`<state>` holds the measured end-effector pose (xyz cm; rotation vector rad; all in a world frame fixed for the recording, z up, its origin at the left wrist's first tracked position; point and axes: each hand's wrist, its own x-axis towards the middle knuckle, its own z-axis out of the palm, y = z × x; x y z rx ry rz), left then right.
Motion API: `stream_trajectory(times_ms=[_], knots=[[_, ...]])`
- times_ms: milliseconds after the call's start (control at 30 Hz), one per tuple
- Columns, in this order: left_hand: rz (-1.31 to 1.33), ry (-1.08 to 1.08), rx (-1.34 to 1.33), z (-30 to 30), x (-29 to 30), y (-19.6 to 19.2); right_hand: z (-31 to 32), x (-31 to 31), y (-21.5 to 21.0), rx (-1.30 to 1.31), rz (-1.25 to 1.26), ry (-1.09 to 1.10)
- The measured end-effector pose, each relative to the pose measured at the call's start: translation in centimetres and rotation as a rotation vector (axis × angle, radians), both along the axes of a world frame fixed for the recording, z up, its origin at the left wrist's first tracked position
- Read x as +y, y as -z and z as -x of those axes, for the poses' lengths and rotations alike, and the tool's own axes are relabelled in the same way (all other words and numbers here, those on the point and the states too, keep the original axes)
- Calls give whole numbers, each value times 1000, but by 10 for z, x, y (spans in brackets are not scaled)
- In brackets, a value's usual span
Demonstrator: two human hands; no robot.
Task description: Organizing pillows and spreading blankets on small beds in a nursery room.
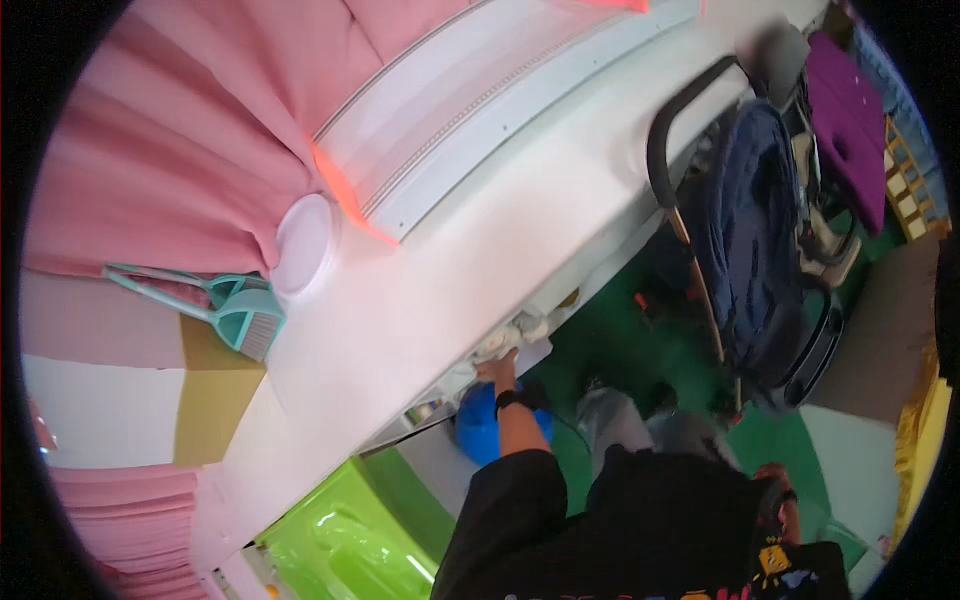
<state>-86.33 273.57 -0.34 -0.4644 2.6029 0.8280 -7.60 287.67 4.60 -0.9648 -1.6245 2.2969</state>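
My left hand [497, 368], a black band at its wrist, reaches to an open drawer or shelf below the front edge of a long white counter [430, 290]. Its thumb and fingers look spread at pale, whitish items [497, 344] there, whose kind I cannot make out. Just under my left forearm shows a round blue object [480, 425], perhaps a ball or stool seat. My right hand [771, 474] hangs low at my right side, away from the counter; its fingers are too small and blurred to read.
A navy stroller [750, 260] with a black handle stands at the right on green flooring [620, 340]. Near left is a glossy lime-green tub or seat [345, 530]. On the counter lie a teal dustpan and brush [245, 315], a white round lid [305, 245] and a white rail-like panel [480, 125].
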Motion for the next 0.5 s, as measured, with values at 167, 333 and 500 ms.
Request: stream_trajectory(times_ms=[167,333,500], knots=[[-230,51,12,26,6,-15,54,3,-55,-675,-36,5],[-104,204,208,22,32,-20,95,-13,-83,-914,448,447],[132,270,391,-4,56,-17,42,-50,-36,-475,-39,-40]])
